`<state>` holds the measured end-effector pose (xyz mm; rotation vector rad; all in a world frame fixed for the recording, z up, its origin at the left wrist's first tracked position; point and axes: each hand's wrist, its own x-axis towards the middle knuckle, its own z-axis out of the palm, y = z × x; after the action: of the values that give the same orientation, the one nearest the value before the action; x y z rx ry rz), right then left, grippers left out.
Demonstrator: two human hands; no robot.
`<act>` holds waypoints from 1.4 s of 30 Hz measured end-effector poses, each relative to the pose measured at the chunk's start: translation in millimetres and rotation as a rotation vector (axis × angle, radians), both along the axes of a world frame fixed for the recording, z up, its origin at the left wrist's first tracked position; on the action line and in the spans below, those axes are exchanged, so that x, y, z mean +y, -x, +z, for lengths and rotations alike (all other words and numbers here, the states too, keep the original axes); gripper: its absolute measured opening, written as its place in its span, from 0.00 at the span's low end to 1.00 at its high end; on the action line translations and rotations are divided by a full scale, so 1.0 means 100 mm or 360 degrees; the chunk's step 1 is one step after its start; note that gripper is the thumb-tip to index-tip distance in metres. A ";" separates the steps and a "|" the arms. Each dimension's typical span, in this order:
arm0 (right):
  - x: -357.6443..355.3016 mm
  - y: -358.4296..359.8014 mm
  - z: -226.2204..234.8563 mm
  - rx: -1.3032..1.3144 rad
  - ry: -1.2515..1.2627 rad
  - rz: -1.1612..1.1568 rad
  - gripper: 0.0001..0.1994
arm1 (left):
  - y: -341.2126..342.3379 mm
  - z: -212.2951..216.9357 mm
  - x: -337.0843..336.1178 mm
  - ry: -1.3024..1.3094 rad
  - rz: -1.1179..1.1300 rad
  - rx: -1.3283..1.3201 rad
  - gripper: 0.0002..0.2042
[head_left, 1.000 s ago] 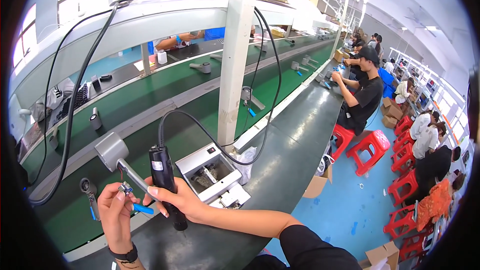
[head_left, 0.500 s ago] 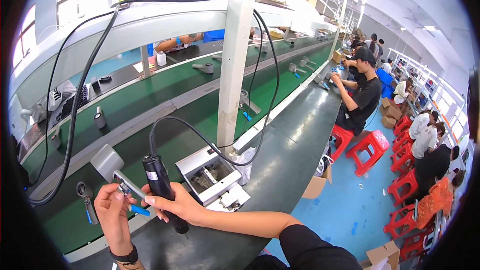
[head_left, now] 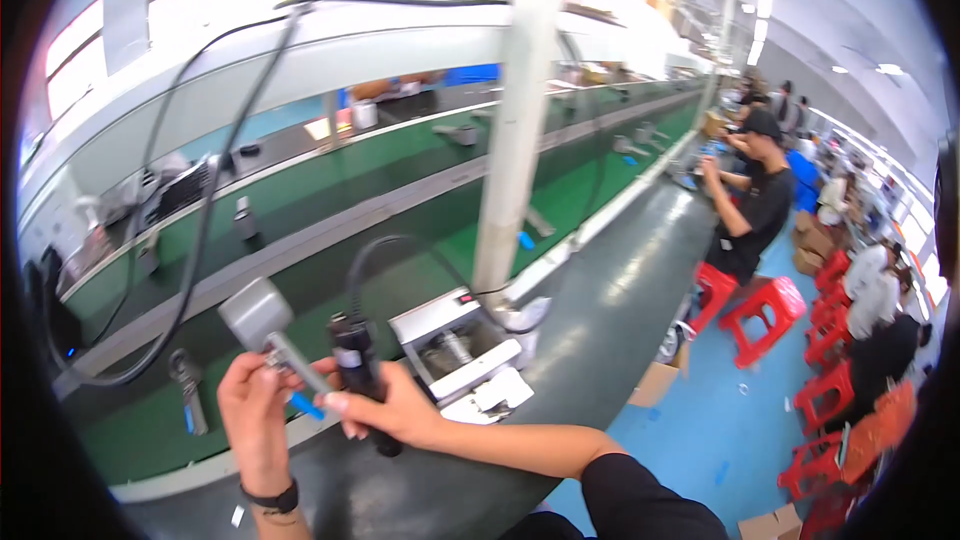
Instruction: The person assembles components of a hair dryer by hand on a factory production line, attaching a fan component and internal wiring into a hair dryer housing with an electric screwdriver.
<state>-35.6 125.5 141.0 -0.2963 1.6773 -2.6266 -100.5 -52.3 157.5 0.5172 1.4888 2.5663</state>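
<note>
The grey device sits between the hands, its round head beyond the left hand, its handle slanting near and right to the right hand's thumb. The left hand pinches a small, blurred part beside the handle, its wrist upright. The right hand grasps a black driver, its forearm reaching leftward over the worktop.

No lettering can be read; the pale label on the black screwdriver is too blurred to make out.
</note>
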 end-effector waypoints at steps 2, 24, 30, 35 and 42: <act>0.09 -0.03 0.00 -0.0026 -0.0089 -0.0015 0.25 | 0.00 0.01 0.07 0.0012 -0.0047 0.0008 0.07; 0.05 -0.02 -0.02 0.0012 -0.0025 -0.0006 0.24 | 0.00 -0.02 -0.03 0.0032 -0.0154 -0.0147 0.06; 0.05 -0.03 -0.03 -0.0001 0.0005 0.0002 0.25 | 0.00 -0.04 -0.03 -0.0023 -0.0211 -0.0148 0.06; 0.04 -0.04 -0.03 0.0005 -0.0027 -0.0022 0.24 | -0.03 -0.02 -0.01 0.0051 -0.0114 -0.0105 0.06; 0.05 -0.02 -0.04 0.0007 -0.0073 -0.0017 0.24 | -0.02 0.00 -0.03 0.0121 -0.0107 -0.0091 0.06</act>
<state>-33.4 130.3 137.0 -0.2934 1.7424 -2.5923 -98.7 -55.5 157.6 0.4722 1.5165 2.4420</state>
